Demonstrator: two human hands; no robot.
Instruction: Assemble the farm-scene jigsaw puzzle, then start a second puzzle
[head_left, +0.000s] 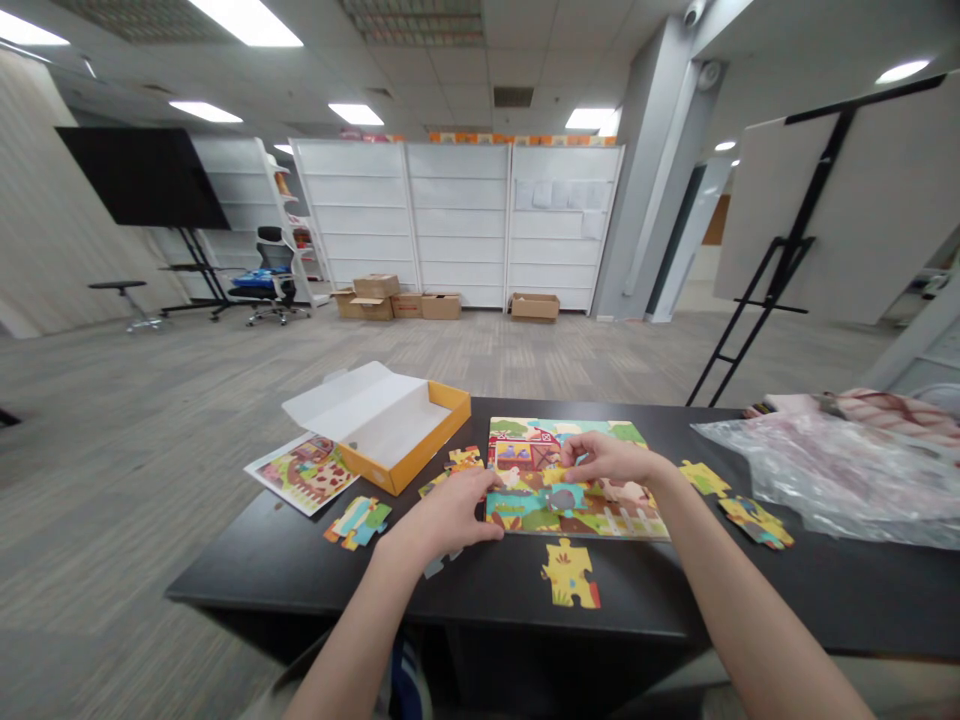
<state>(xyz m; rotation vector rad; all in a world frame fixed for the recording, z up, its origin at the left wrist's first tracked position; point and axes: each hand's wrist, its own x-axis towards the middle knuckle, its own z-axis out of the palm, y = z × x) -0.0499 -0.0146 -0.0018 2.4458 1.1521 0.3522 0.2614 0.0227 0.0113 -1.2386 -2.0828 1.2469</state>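
A farm-scene puzzle board lies flat on the black table, with a red barn and animals on it. My right hand is over its middle, fingertips pinched on a yellow and blue puzzle piece; the fingers partly cover it. At the board's left edge rests my left hand, thumb and fingers apart, holding nothing. Beneath and behind that hand are more loose pieces, partly hidden. One yellow piece sits in front of the board.
An open yellow box stands at the back left beside a printed picture sheet. Other loose pieces lie at left and right. Clear plastic wrapping covers the table's right side. The table's front edge runs near my forearms.
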